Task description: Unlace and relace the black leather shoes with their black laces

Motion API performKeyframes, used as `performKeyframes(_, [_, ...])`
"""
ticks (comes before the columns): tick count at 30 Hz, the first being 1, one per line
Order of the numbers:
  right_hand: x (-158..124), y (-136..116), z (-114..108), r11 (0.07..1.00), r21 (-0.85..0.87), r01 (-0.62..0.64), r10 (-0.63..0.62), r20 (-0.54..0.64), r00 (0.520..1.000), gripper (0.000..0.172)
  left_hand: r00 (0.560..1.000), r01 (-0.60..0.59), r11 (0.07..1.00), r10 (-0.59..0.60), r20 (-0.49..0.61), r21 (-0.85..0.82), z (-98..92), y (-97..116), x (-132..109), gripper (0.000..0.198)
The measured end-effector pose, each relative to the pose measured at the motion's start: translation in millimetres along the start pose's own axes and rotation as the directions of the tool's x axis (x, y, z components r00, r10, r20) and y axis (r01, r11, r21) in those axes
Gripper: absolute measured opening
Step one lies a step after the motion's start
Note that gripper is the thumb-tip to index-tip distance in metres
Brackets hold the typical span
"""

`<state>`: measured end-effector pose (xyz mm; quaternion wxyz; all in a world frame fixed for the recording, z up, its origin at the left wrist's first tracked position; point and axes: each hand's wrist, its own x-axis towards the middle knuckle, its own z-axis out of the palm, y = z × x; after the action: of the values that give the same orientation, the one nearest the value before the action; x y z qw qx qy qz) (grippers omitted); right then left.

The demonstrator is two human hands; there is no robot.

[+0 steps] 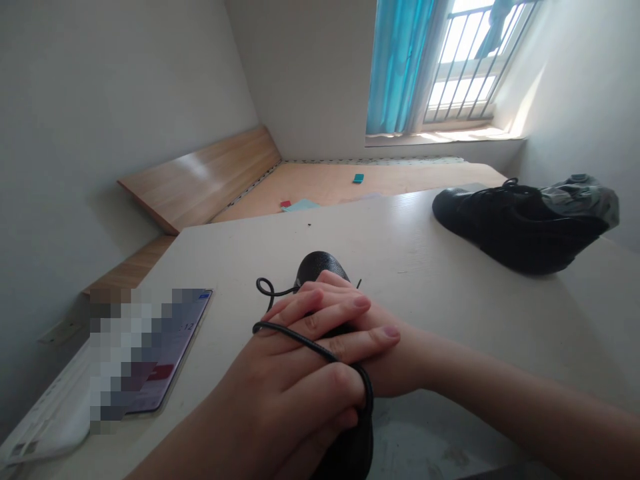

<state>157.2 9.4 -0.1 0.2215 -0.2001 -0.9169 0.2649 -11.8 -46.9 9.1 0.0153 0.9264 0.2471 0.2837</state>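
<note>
A black shoe [320,265] lies on the pale table [450,280], toe pointing away from me, mostly covered by my hands. My left hand [300,360] reaches in from the lower left and lies over the shoe. A black shoelace [300,338] runs across its fingers and curls around the lower knuckles, where the fingers bend onto it. A small loop of lace [265,287] sticks out to the left of the toe. My right hand [395,363] comes in from the right and is tucked under the left one. Its fingers are mostly hidden.
A second black shoe [510,227] with a grey-green bag [580,197] on its heel lies at the table's far right. A phone [165,347] rests at the left edge beside white paper [50,420]. Behind are a wooden bed frame [200,180] and a window with a blue curtain [395,67].
</note>
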Motion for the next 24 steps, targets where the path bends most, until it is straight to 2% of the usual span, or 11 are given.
performKeyframes(4, [-2,0,3,0.991,0.136,0.005,0.010,-0.112,0.994,0.022,0.998,0.055,0.996,-0.057,-0.017,-0.076,3.2,2,-5,0.015])
performKeyframes(6, [-5,1,8,0.982,0.190,-0.003,0.030,-0.139,0.990,0.028,0.996,0.068,0.994,-0.072,-0.046,-0.086,4.4,2,-8,0.015])
performKeyframes(8, [-7,2,12,0.942,0.337,-0.007,0.076,-0.192,0.978,0.035,0.991,0.074,0.995,-0.081,-0.108,-0.069,5.3,0,-11,0.017])
performKeyframes(10, [-9,3,9,0.798,0.601,0.033,0.133,-0.230,0.964,0.038,0.981,0.083,0.996,-0.087,-0.176,-0.032,6.6,-4,-12,0.024])
performKeyframes(12, [-9,5,-2,0.577,0.816,0.039,0.219,-0.201,0.955,0.040,0.964,0.097,0.995,-0.092,-0.248,0.009,8.6,-7,-10,0.034])
performKeyframes(14, [-9,6,-17,0.419,0.907,-0.037,0.345,-0.121,0.931,0.041,0.943,0.125,0.992,-0.111,-0.312,0.026,11.4,-11,-7,0.039])
performKeyframes(16, [-9,7,-34,0.351,0.932,-0.091,0.499,-0.104,0.860,0.041,0.928,0.171,0.985,-0.159,-0.337,0.007,14.0,-14,-4,0.037])
performKeyframes(17, [-10,8,-41,0.343,0.935,-0.094,0.552,-0.120,0.825,0.041,0.925,0.199,0.980,-0.192,-0.327,-0.012,14.9,-15,-3,0.036])
performKeyframes(19, [-12,13,-53,0.384,0.918,-0.095,0.589,-0.165,0.791,0.036,0.922,0.263,0.963,-0.270,-0.279,-0.063,15.5,-16,-2,0.030])
performKeyframes(21, [-14,23,-60,0.498,0.861,-0.102,0.611,-0.265,0.746,0.030,0.910,0.338,0.930,-0.363,-0.201,-0.146,15.1,-18,-3,0.025])
performKeyframes(24, [-17,44,-66,0.715,0.659,-0.233,0.630,-0.463,0.624,0.018,0.863,0.483,0.837,-0.505,-0.024,-0.258,14.9,-21,-5,0.031])
